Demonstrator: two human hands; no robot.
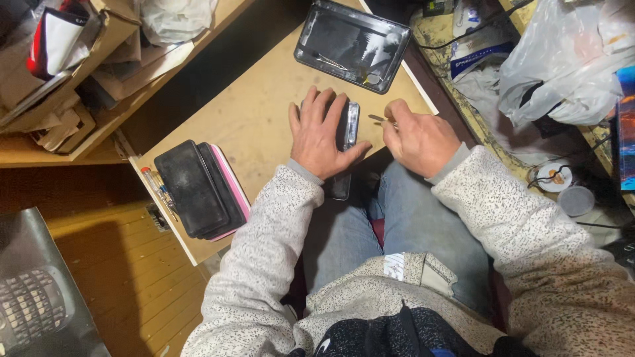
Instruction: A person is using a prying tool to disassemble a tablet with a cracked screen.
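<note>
My left hand [319,134] lies flat, fingers spread, pressing down on a dark phone [348,129] with a silver edge that rests on the wooden desk [251,112]. The phone's near end sticks out over the desk's edge. My right hand [415,139] is just to the right of the phone, fingers pinched on a thin metal tool [379,118] whose tip points toward the phone's side.
A dark metal tray [352,43] holding small tools and parts sits at the desk's far end. Black and pink cases [202,188] lie stacked on the left. Plastic bags [562,59] and clutter fill the right. Shelves with boxes stand at the left.
</note>
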